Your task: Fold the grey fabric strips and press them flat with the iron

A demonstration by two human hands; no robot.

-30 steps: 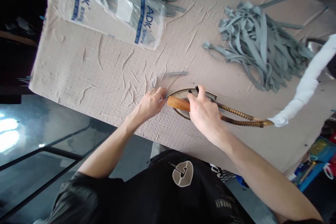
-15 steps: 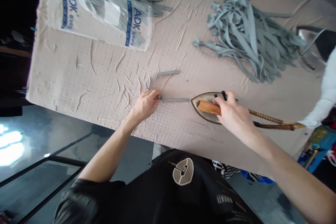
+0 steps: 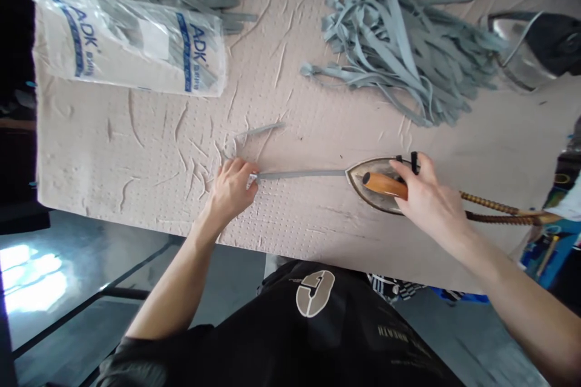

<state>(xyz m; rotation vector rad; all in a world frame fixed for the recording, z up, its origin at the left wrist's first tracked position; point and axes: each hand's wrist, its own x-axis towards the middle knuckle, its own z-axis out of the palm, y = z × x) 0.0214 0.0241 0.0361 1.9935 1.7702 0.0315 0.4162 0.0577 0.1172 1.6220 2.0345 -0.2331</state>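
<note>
My left hand (image 3: pixel 233 189) is closed, pinching one end of a narrow grey-blue fabric strip (image 3: pixel 302 175). The strip runs straight across the padded ironing table (image 3: pixel 290 227) and disappears under the tip of an iron (image 3: pixel 379 199). Around the iron's orange-brown handle my right hand (image 3: pixel 426 196) is wrapped, and the soleplate rests flat on the table. Just beyond my left hand lies a short grey piece of strip (image 3: pixel 265 129). Whatever part of the strip is under the iron is hidden.
A tangled pile of grey strips (image 3: pixel 408 48) lies at the back right, beside a second iron (image 3: pixel 531 48). Back left is a clear printed plastic bag (image 3: pixel 131 42) with more strips. Two wrapped hoses (image 3: pixel 503 217) trail right from my iron. The table's front edge runs before my body.
The view has shifted somewhat to the right. My hands are farther apart, with the iron farther right, and a longer stretch of strip shows between them.
</note>
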